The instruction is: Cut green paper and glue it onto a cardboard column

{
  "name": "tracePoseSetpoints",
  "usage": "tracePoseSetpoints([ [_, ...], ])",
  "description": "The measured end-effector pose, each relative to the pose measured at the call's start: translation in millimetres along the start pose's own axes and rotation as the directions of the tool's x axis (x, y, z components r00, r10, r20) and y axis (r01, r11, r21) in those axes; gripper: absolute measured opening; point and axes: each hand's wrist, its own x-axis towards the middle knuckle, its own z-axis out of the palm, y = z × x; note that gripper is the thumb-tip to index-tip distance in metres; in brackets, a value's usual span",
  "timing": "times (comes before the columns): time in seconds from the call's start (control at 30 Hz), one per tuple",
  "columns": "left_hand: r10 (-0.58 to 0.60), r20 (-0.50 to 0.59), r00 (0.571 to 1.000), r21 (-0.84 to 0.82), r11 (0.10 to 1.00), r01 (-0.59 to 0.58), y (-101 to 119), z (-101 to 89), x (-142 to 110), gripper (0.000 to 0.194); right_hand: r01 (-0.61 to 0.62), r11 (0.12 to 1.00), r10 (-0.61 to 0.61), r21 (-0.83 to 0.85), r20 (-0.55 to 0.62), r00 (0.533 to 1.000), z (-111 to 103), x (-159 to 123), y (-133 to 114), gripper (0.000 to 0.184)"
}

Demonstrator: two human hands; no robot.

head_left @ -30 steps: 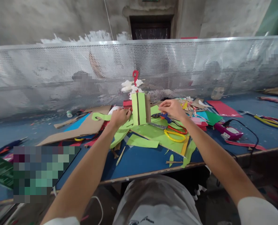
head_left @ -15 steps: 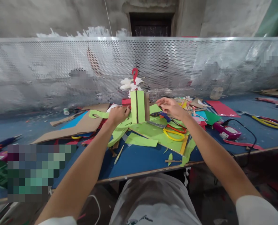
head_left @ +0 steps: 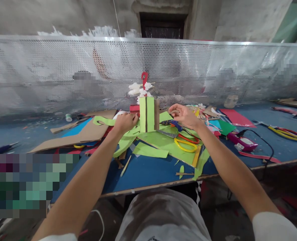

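An upright box (head_left: 150, 114) covered in light green paper, with a bare cardboard side and a dark seam, stands over the scraps. My left hand (head_left: 125, 122) is at its left edge, fingers curled against it. A red hook shape (head_left: 144, 77) and white flower-like pieces (head_left: 134, 89) rise behind it. My right hand (head_left: 185, 115) is to the right, apart from the box, thumb and fingertips brought together; whatever they pinch is too small to make out. Below that hand lie a dark blue glue gun (head_left: 176, 125) and scissors (head_left: 186, 144) with yellow and orange handles.
Green paper strips (head_left: 151, 150) litter the blue table (head_left: 138, 175). Cardboard (head_left: 93, 130) lies at left. A magenta box with a cord (head_left: 243, 142), more scissors (head_left: 286, 132) and red paper (head_left: 235, 117) lie at right. A perforated metal screen (head_left: 118, 67) runs along the back.
My right hand has shifted very slightly right, its fingers still drawn together. My left hand stays against the box, and the whole view has tilted a little.
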Motion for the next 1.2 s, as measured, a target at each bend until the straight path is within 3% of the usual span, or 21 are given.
tracePoseSetpoints([
  [0.2, 0.0, -0.001, 1.0, 0.001, 1.0, 0.0, -1.4, -0.4, 0.6, 0.063, -0.009, 0.997, 0.007, 0.072, 0.016, 1.0, 3.7, 0.4, 0.6, 0.04],
  [0.43, -0.012, -0.009, 1.0, -0.005, 1.0, 0.012, -2.2, 1.8, 0.7, 0.065, -0.113, 0.993, 0.117, 0.042, -0.102, 0.988, 1.8, 4.9, 9.0, 0.034],
  [0.63, -0.009, -0.005, 1.0, -0.01, 1.0, 0.009, -1.5, 1.0, 0.4, 0.063, -0.125, 0.991, 0.119, -0.038, -0.147, 0.982, -3.0, 6.7, 12.0, 0.037],
  [0.8, -0.03, -0.009, 1.0, -0.03, 0.999, 0.03, -2.1, 1.1, 0.7, 0.064, -0.11, 0.991, 0.1, -0.07, -0.135, 0.986, -2.3, 8.9, 14.3, 0.048],
  [0.97, -0.026, -0.01, 1.0, -0.011, 1.0, 0.026, -1.1, 1.3, 0.5, 0.065, -0.102, 0.979, 0.06, -0.177, -0.231, 0.971, -0.2, 11.3, 18.0, 0.069],
  [1.1, -0.017, -0.006, 1.0, -0.004, 1.0, 0.017, -1.1, 1.5, 0.5, 0.064, -0.19, 0.981, 0.176, -0.04, -0.231, 0.957, 3.5, 10.1, 12.5, 0.081],
  [1.2, -0.021, -0.005, 1.0, -0.012, 1.0, 0.021, -1.6, 1.6, 0.7, 0.065, -0.24, 0.969, 0.245, 0.053, -0.166, 0.955, 5.3, 8.9, 8.0, 0.077],
])
